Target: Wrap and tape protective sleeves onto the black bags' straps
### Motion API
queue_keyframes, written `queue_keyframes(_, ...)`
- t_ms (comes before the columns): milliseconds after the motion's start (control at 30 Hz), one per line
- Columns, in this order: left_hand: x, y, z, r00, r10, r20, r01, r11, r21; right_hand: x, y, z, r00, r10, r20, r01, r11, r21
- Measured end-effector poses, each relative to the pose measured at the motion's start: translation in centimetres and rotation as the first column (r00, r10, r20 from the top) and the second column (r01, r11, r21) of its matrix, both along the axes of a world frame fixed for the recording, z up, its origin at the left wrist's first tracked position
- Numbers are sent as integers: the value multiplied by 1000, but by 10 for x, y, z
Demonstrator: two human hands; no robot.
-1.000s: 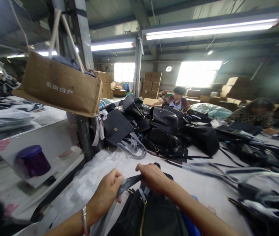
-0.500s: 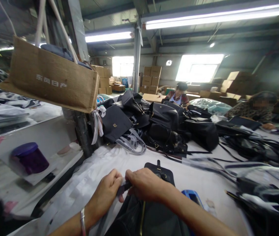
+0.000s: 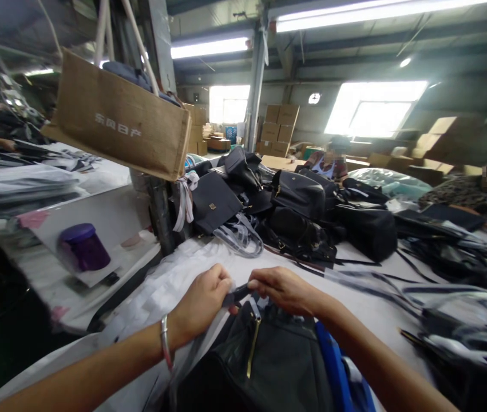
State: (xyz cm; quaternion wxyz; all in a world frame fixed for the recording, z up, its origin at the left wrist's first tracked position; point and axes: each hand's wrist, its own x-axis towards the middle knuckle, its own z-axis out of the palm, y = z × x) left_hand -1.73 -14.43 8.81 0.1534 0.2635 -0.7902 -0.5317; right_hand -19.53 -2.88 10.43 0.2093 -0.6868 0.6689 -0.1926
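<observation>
A black bag (image 3: 288, 355) with a gold zipper (image 3: 252, 349) lies in front of me. Above its top, a short black strap (image 3: 240, 293) runs between both hands. My left hand (image 3: 204, 300), with a silver bracelet (image 3: 165, 340) at the wrist, is closed on the strap's left end. The strap's other end is pinched in the fingertips of my right hand (image 3: 284, 289). A translucent plastic strip (image 3: 194, 349) hangs below my left hand. Against the bag's right side, under my right forearm, is a blue object (image 3: 337, 366), partly hidden.
Black bags (image 3: 299, 194) are piled across the table behind my hands. White sheets (image 3: 161, 280) cover the left side. Plastic-wrapped straps (image 3: 453, 303) lie right. A burlap bag (image 3: 118, 114) hangs by a post; a purple container (image 3: 84, 246) stands below. Two people (image 3: 329, 163) sit beyond.
The view has swung left, so the surroundings sit further right. My hands have moved apart, showing more strap between them. More of the bag's front and the blue object now show.
</observation>
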Motion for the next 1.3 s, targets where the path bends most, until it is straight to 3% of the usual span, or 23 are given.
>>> queue_keyframes(300,8,3,2,996,-25,91,27,999,-29,2,9,-9,968,72,240,-88,995,56)
queue_keyframes(533,12,8,4,995,-7,95,19,993,-117,11,12,-18,967,25,254,-41,997,59)
queue_keyframes(700,18,21,2,999,3,44,7,977,-213,15,13,-21,893,2,449,-57,992,110)
queue_keyframes(833,21,26,-3,1000,7,20,-3,985,-171,19,12,-26,846,-12,533,-64,990,124)
queue_keyframes(1100,16,33,0,1000,-28,13,28,1000,9,29,15,-19,858,99,504,-161,984,80)
queue_keyframes(1300,7,24,-17,997,-55,50,55,998,-4,29,18,-29,950,46,308,-51,999,11)
